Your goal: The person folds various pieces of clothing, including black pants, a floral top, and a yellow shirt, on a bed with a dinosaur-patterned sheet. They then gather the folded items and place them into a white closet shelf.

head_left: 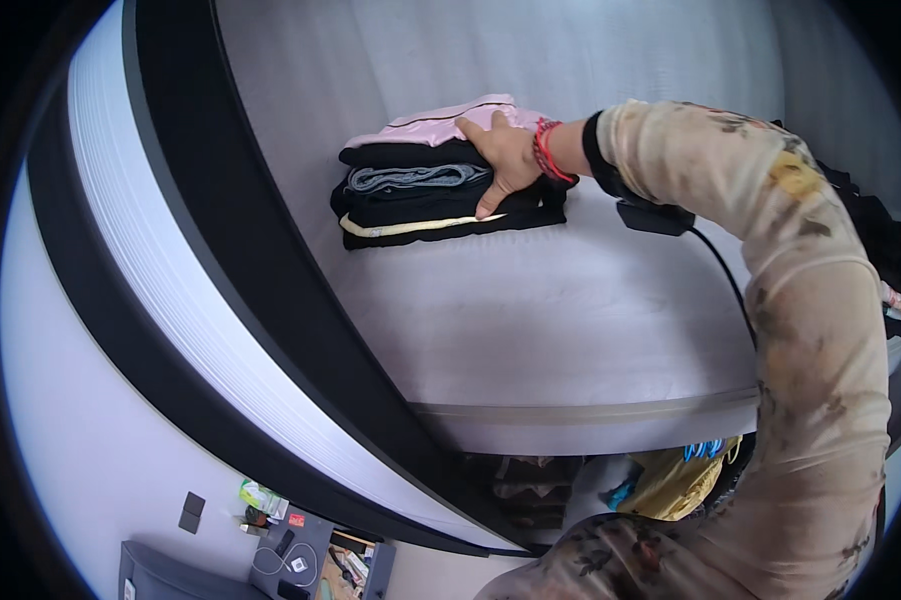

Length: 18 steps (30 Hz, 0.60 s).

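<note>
A stack of folded clothes (410,205) lies on a pale shelf, toward its left side. Its top piece is a shiny pink garment (425,122); under it come black pieces, a folded grey-blue denim piece (415,178) and a pale yellow edge near the bottom. My right hand (508,157) rests against the stack's right part, fingers spread over the pink garment and thumb pointing down along the front. A red string bracelet and a black band circle its wrist. My left hand is out of view.
Dark clothes (875,235) lie at the far right. A black box with a cable (655,218) hangs by my wrist. Black-and-white upright panels (260,240) bound the left. Below the shelf (590,425) is a yellow bag (680,480); a desk (305,555) stands lower left.
</note>
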Available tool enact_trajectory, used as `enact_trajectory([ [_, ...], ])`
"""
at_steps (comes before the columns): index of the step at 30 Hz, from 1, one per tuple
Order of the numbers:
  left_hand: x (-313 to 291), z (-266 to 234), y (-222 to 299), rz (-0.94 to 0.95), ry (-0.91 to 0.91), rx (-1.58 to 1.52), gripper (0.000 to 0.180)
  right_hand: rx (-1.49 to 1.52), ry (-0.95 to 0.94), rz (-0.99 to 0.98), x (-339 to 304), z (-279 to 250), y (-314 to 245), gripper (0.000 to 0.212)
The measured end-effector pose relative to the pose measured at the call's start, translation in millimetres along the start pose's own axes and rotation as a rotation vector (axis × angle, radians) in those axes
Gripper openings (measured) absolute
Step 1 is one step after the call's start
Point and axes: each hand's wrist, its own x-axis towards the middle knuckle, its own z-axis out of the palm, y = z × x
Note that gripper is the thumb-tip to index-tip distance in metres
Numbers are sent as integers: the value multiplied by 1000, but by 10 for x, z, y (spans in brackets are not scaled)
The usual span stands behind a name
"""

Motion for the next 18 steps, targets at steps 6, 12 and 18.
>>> enact_trajectory([
  [6, 29, 125, 25, -22, 59, 26, 40, -368, 76, 83, -217, -118, -391, 109],
  [12, 3, 131, -95, -17, 68, -40, 39, -666, 290, -757, -216, 291, -129, 46],
  [18, -240, 133, -220, -56, 79, -65, 40, -718, 215, -744, 30, 260, -97, 49],
])
